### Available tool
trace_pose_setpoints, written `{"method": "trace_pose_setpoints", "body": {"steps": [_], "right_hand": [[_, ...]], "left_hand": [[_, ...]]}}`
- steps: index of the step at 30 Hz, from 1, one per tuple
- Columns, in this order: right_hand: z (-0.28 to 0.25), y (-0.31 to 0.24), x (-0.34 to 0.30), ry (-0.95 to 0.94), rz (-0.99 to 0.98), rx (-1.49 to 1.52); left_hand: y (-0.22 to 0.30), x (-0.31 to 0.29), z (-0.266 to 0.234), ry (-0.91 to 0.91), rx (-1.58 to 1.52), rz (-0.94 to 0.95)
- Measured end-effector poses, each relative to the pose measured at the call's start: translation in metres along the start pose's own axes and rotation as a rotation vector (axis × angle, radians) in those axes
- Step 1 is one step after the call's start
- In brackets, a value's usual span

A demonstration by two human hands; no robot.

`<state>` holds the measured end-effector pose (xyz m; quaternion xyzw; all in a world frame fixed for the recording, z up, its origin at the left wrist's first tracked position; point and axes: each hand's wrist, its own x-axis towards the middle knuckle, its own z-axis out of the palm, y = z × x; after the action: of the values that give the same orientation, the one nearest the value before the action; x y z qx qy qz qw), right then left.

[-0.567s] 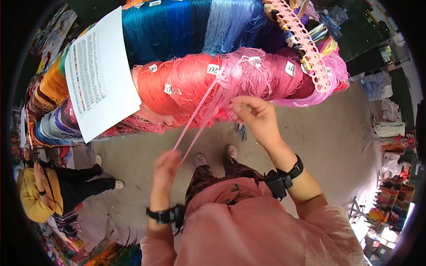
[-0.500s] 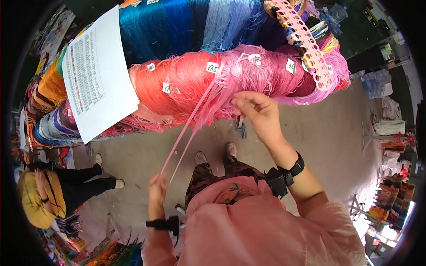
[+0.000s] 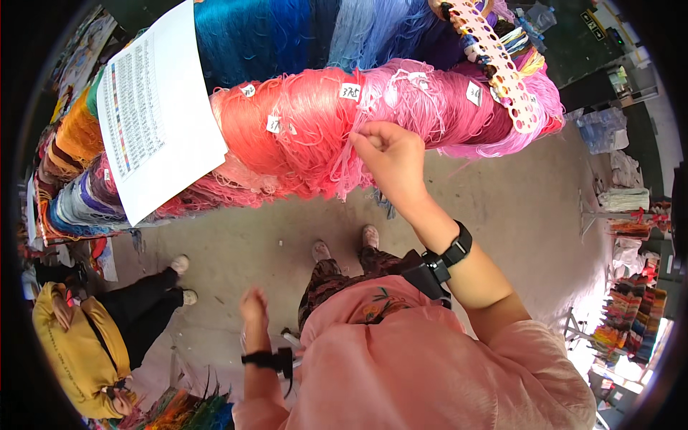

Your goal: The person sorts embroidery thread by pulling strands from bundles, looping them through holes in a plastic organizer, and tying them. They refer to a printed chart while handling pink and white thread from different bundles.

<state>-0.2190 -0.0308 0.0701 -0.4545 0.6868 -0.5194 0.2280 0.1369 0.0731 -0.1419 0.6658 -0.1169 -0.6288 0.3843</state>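
A thick roll of embroidery thread [image 3: 287,158] spans the far side, shading from coral through pink to magenta, with loose strands hanging off its near edge. My right hand [image 3: 390,154] is at the pink part, thumb and forefinger pinched on the pink thread [image 3: 358,118]. Low in front of my body, my left hand [image 3: 254,309] is closed and slightly blurred; whatever it holds is hidden. Small white paper tags [image 3: 350,92] sit on the roll. Left of the coral thread lies a white printed chart [image 3: 165,122].
Blue thread hanks [image 3: 287,43] hang behind the roll. A pale perforated strip [image 3: 505,75] holding thread bundles lies across its right end. Another person in a yellow top [image 3: 79,344] stands at the lower left. More coloured hanks [image 3: 634,319] hang at the far right.
The pink strands stretched between the roll and my left hand no longer show. My right hand has moved left and slightly up; my left hand is a little lower.
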Motion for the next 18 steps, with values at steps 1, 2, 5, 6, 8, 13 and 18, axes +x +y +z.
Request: {"method": "trace_pose_setpoints", "body": {"steps": [1,2,5,6,8,13,18], "right_hand": [[0.005,-0.002,0.002,-0.013,-0.008,0.013],[0.007,0.002,0.003,-0.03,0.029,0.1],[-0.003,0.002,-0.001,-0.022,0.103,0.317],[-0.01,0.003,-0.003,-0.001,0.137,0.448],[-0.024,0.001,-0.01,0.003,0.108,0.446],[-0.045,-0.008,-0.013,-0.08,0.222,0.765],[-0.057,-0.008,-0.012,-0.216,0.294,0.888]], "left_hand": [[0.022,-0.01,0.041,-0.147,0.017,0.012],[0.051,-0.027,0.087,-0.343,0.061,0.035],[0.109,-0.081,0.177,-0.669,0.001,0.043],[0.126,-0.099,0.196,-0.815,-0.101,-0.027],[0.142,-0.12,0.218,-0.966,-0.194,-0.107],[0.149,-0.144,0.253,-1.172,-0.042,0.036],[0.157,-0.155,0.287,-1.004,0.022,0.216]]}}
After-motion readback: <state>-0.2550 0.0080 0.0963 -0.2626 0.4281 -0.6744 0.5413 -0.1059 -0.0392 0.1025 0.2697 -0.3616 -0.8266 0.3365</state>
